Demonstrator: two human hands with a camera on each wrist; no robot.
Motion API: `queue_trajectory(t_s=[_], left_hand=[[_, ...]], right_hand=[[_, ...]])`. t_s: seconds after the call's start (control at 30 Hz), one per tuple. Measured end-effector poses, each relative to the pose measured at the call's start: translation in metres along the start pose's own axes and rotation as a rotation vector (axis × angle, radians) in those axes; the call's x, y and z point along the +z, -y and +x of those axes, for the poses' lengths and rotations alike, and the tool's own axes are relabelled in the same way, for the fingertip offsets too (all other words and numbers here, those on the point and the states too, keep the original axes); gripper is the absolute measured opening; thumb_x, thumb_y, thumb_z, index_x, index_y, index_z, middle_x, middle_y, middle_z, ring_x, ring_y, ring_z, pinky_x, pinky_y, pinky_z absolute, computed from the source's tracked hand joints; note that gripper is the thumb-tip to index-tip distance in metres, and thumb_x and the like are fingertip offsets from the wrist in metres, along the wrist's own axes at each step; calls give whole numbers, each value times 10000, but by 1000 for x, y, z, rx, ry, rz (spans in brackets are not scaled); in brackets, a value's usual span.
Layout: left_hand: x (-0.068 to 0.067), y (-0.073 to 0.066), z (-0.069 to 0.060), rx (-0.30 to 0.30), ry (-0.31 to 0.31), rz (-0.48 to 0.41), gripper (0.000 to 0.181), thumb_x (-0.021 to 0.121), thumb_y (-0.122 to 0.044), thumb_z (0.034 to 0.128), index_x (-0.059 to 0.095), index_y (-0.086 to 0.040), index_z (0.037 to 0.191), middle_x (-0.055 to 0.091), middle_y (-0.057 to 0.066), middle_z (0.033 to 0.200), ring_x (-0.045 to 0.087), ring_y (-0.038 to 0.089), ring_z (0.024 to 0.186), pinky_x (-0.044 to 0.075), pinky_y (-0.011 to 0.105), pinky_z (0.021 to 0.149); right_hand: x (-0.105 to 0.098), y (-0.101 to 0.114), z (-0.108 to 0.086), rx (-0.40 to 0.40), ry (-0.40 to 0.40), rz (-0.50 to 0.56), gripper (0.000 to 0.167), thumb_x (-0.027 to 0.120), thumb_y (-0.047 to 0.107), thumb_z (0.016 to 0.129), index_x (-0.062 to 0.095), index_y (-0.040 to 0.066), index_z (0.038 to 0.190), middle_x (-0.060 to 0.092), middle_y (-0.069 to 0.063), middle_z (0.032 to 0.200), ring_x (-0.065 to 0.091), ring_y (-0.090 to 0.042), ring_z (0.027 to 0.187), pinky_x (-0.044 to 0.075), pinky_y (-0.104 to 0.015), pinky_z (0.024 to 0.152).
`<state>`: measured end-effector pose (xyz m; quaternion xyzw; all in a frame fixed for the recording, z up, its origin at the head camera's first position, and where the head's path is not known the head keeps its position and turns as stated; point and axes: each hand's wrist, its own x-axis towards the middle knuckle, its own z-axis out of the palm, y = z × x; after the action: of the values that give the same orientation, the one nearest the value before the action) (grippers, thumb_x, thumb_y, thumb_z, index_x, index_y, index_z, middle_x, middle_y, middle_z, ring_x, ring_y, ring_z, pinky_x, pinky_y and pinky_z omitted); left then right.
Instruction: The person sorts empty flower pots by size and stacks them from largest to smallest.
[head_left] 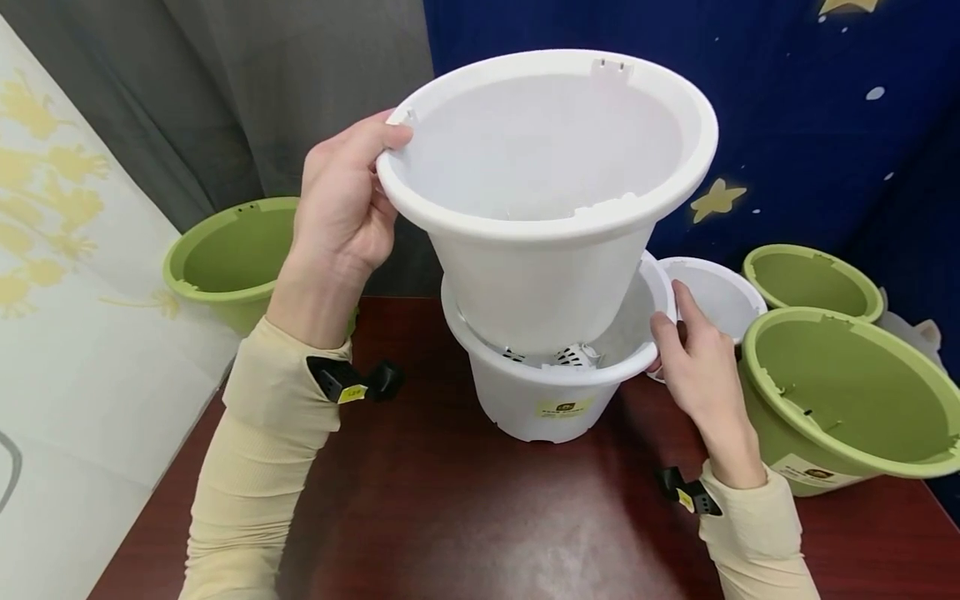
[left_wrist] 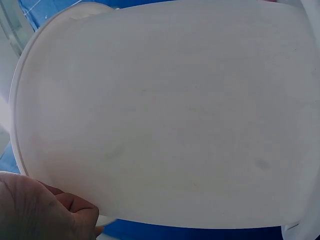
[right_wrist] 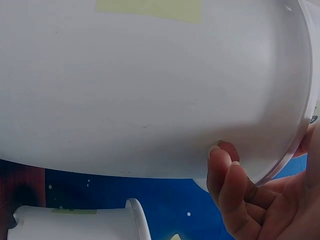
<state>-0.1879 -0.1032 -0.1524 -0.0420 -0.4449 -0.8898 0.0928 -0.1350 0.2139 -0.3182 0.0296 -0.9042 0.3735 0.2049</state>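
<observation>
With fingers [head_left: 692, 312] clamped on rims, a person's left hand [head_left: 341, 196] holds an upper white pot [head_left: 525, 283] at the mouth of a lower white pot [head_left: 506, 396] the right hand [head_left: 705, 371] steadies on the table [head_left: 465, 517], apparently mid-nesting or unstacking, which likely calls next for straight alignment.

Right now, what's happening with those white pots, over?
Left hand grips upper pot by rim. Right hand holds lower pot likewise. Upper pot over lower one. Green pots off to both sides.

Three white pots [head_left: 532, 283] [head_left: 510, 400] [head_left: 716, 292], three green pots [head_left: 225, 258] [head_left: 813, 282] [head_left: 855, 383], two hands [head_left: 341, 200] [head_left: 697, 367], two wrist cameras [head_left: 328, 379] [head_left: 703, 500]
</observation>
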Motion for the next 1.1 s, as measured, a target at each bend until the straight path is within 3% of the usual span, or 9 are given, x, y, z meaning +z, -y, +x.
queue_trajectory(t_s=[0.17, 0.37, 0.57, 0.8, 0.97, 1.1], left_hand=[[1, 4, -1, -15, 6, 23, 231, 593, 98, 919, 701, 89, 1124, 659, 191, 1058, 694, 214, 787, 584, 240, 688], [-2, 10, 2, -36, -8, 10, 228, 588, 109, 911, 697, 100, 1112, 667, 178, 978, 694, 186, 710, 582, 234, 659], [-5, 13, 3, -42, 0, 12, 234, 589, 107, 914, 692, 100, 1123, 667, 187, 1001, 705, 193, 743, 580, 245, 689], [-7, 20, 4, -50, 7, 31, 260, 576, 104, 913, 679, 102, 1152, 669, 175, 940, 671, 157, 660, 547, 182, 560], [-8, 23, 6, -57, -4, 32, 268, 579, 103, 909, 679, 101, 1158, 669, 183, 985, 674, 170, 694, 573, 209, 624], [-8, 26, 6, -70, -11, 34, 269, 577, 104, 903, 679, 99, 1152, 668, 169, 956, 650, 148, 650, 556, 187, 586]], right_hand=[[-1, 0, -1, 1, -16, -2, 521, 398, 312, 1045, 440, 122, 1529, 673, -116, 705, 629, -311, 668, 459, -444, 676], [-1, 0, 0, 3, -10, 5, 527, 392, 308, 1045, 428, 118, 1535, 689, -173, 779, 643, -381, 762, 467, -508, 730], [-2, 1, 0, 10, -3, 4, 533, 386, 318, 1046, 422, 113, 1537, 687, -190, 792, 644, -404, 782, 467, -522, 742], [-2, 0, 0, 16, -3, 9, 546, 398, 326, 1047, 413, 91, 1540, 694, -254, 899, 625, -458, 890, 461, -588, 812], [-3, 0, 1, 17, -5, 5, 547, 394, 335, 1048, 412, 98, 1540, 689, -252, 882, 621, -462, 886, 459, -591, 805], [-2, -1, 1, 13, -6, 4, 543, 397, 339, 1049, 416, 105, 1538, 685, -219, 812, 639, -437, 825, 467, -576, 791]])
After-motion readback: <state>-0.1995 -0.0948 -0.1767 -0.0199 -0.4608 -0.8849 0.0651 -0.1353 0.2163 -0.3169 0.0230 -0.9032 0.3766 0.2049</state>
